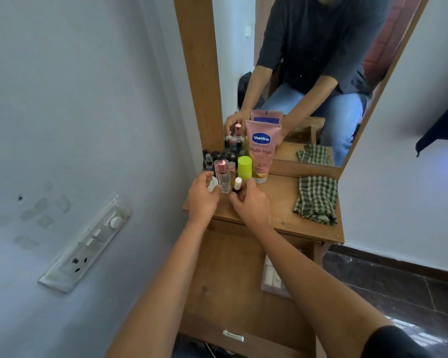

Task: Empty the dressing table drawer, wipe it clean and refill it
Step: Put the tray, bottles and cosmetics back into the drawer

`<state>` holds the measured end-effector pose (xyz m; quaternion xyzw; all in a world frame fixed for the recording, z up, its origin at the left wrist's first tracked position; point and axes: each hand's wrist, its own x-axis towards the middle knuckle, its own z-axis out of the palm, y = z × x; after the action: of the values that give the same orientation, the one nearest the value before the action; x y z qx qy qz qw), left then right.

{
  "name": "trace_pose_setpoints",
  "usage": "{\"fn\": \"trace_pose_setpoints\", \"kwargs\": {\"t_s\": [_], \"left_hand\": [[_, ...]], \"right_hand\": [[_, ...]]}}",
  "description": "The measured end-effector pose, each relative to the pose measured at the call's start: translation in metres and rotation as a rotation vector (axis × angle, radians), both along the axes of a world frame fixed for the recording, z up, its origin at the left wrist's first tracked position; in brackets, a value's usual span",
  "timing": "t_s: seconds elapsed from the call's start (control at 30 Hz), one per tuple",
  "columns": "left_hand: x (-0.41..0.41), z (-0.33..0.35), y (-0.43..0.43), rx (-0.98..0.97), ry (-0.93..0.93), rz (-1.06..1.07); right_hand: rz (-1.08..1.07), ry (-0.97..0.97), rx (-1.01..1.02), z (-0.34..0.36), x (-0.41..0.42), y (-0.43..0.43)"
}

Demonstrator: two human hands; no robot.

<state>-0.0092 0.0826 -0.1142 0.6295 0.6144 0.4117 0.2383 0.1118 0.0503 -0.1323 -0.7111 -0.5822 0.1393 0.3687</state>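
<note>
The wooden drawer (233, 285) is pulled out below the dressing table top (279, 208); a white packet (272, 277) lies at its right side. On the top's left stand several cosmetics: a pink Vaseline tube (261, 151), a lime-green bottle (244, 166) and a clear perfume bottle (223, 177). My left hand (202, 197) holds a small white round jar (212, 184). My right hand (248, 202) grips a small dark bottle with a white cap (237, 184). A green checked cloth (317, 198) lies on the right.
A mirror (308, 73) in a wooden frame rises behind the table. The wall at the left carries a switchboard (88, 244). Dark floor tiles (398, 288) lie to the right. The drawer has a metal handle (232, 335) at its front.
</note>
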Motion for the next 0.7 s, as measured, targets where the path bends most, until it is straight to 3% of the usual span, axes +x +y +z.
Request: {"fn": "trace_pose_setpoints", "kwargs": {"t_s": [0.17, 0.53, 0.7], "left_hand": [[0.008, -0.004, -0.003, 0.037, 0.02, -0.004], [0.022, 0.001, 0.008, 0.08, 0.362, 0.187], [0.016, 0.008, -0.012, 0.169, 0.212, 0.215]], "right_hand": [[-0.009, -0.001, 0.016, -0.002, 0.0, -0.001], [-0.044, 0.043, -0.01, -0.007, 0.002, 0.006], [-0.052, 0.07, -0.014, -0.006, 0.004, 0.005]]}}
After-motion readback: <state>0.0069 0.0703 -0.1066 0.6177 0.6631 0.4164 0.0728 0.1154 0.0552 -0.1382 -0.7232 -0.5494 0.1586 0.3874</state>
